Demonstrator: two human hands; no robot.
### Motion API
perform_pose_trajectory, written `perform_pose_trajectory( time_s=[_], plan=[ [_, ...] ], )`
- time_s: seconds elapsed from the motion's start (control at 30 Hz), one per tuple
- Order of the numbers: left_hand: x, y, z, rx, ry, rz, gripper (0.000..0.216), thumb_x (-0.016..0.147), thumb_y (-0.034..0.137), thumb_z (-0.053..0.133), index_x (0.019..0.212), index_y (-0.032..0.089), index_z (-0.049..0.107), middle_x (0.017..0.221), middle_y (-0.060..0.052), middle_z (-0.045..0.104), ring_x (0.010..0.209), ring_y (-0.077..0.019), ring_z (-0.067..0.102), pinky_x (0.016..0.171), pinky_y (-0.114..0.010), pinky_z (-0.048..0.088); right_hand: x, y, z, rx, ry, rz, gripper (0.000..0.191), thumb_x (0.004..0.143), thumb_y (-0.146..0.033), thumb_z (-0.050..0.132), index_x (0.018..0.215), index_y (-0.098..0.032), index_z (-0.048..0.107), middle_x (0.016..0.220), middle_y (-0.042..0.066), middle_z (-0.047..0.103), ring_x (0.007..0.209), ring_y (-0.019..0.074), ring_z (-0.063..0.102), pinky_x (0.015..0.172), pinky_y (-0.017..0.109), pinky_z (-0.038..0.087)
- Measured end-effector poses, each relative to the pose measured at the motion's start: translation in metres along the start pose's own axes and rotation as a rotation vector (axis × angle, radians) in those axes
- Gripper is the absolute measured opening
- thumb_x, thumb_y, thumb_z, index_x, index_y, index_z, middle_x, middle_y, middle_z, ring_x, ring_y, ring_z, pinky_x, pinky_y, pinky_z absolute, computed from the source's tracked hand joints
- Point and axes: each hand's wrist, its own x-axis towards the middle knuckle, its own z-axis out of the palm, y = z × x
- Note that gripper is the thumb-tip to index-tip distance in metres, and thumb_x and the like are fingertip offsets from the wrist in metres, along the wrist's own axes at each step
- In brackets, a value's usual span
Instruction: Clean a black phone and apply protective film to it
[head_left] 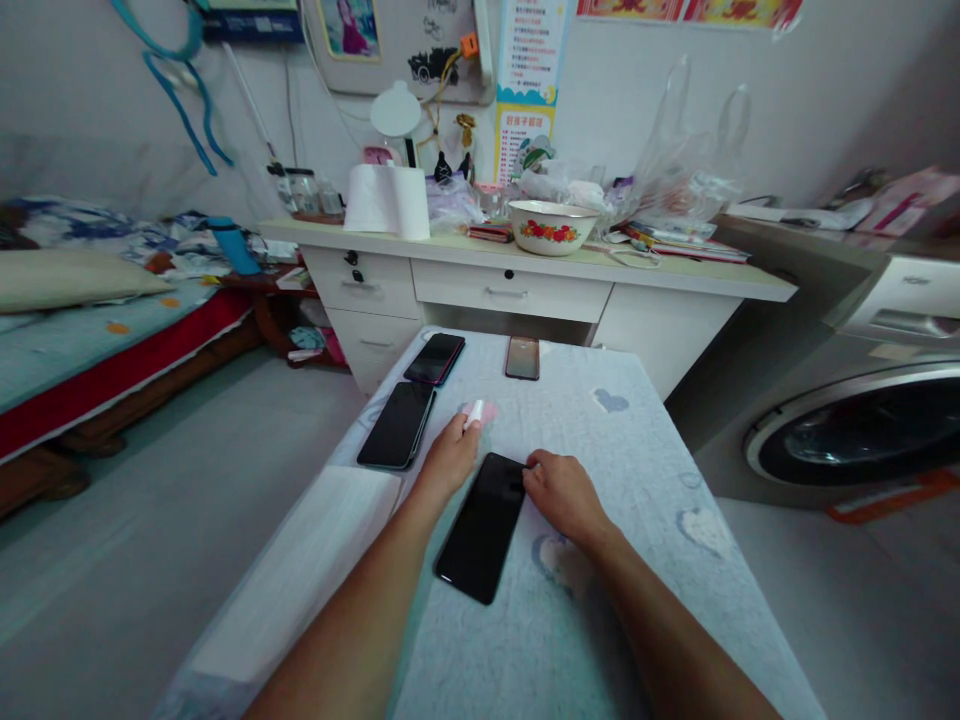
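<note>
Head view: black phone (482, 530) lying on a heart-patterned cloth (600, 440).
At the phone's 11 o'clock, the left hand (451, 452) pinches a small white object (474, 414); at 2 o'clock, the right hand (561, 492) curls its fingers by the phone's edge, grip unclear. Two dark phones (397, 424) lie toward 11 o'clock, a smaller phone (523, 358) at 12.

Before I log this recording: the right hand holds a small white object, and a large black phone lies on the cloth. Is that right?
Not quite: the head view shows the left hand holding the small white object, not the right hand. The large black phone does lie on the cloth.
</note>
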Motion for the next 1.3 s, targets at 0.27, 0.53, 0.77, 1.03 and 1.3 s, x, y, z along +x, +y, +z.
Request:
perform_pose_trajectory(
  time_s=[0.27, 0.53, 0.77, 1.03, 1.3],
  plan=[
    [-0.005, 0.002, 0.002, 0.287, -0.123, -0.015, 0.026, 0.087, 0.042, 0.037, 0.097, 0.021, 0.049, 0.075, -0.001, 0.055, 0.060, -0.0146, 0.060, 0.049, -0.022, 0.043, 0.002, 0.000, 0.006, 0.082, 0.078, -0.040, 0.030, 0.080, -0.018, 0.046, 0.107, -0.017, 0.060, 0.083, 0.005, 0.068, 0.077, 0.0158, 0.060, 0.071, 0.023, 0.038],
    [-0.010, -0.007, 0.014, 0.199, -0.176, 0.036, 0.028, 0.086, 0.047, 0.041, 0.095, 0.022, 0.050, 0.071, 0.001, 0.053, 0.060, -0.0139, 0.058, 0.044, -0.018, 0.039, 0.004, 0.007, 0.004, 0.049, 0.096, 0.004, 0.021, 0.079, -0.018, 0.047, 0.096, -0.017, 0.060, 0.079, 0.005, 0.066, 0.073, 0.0167, 0.058, 0.067, 0.024, 0.035],
    [-0.011, -0.003, 0.014, 0.223, -0.114, 0.172, 0.025, 0.087, 0.044, 0.041, 0.093, 0.023, 0.051, 0.066, 0.001, 0.055, 0.058, -0.0150, 0.056, 0.047, -0.020, 0.040, 0.004, 0.006, 0.005, 0.032, 0.084, 0.071, 0.020, 0.076, -0.015, 0.048, 0.092, -0.017, 0.059, 0.074, 0.005, 0.065, 0.071, 0.0174, 0.059, 0.064, 0.025, 0.033],
    [-0.010, 0.000, 0.015, 0.250, -0.050, 0.341, 0.025, 0.089, 0.039, 0.040, 0.102, 0.022, 0.052, 0.074, 0.001, 0.057, 0.068, -0.0151, 0.056, 0.064, -0.025, 0.042, 0.004, 0.013, 0.003, 0.091, 0.152, 0.079, 0.020, 0.077, -0.014, 0.044, 0.084, -0.017, 0.062, 0.076, 0.007, 0.066, 0.073, 0.0181, 0.059, 0.069, 0.028, 0.037],
    [-0.023, 0.012, 0.021, 0.346, -0.186, 0.608, 0.031, 0.086, 0.033, 0.049, 0.113, 0.020, 0.055, 0.104, -0.006, 0.060, 0.096, -0.0205, 0.055, 0.086, -0.030, 0.040, 0.006, 0.010, -0.008, 1.049, 0.239, -0.104, 0.032, 0.086, -0.039, 0.047, 0.112, -0.020, 0.050, 0.069, -0.003, 0.050, 0.058, 0.0109, 0.049, 0.055, 0.022, 0.040]
  ],
)
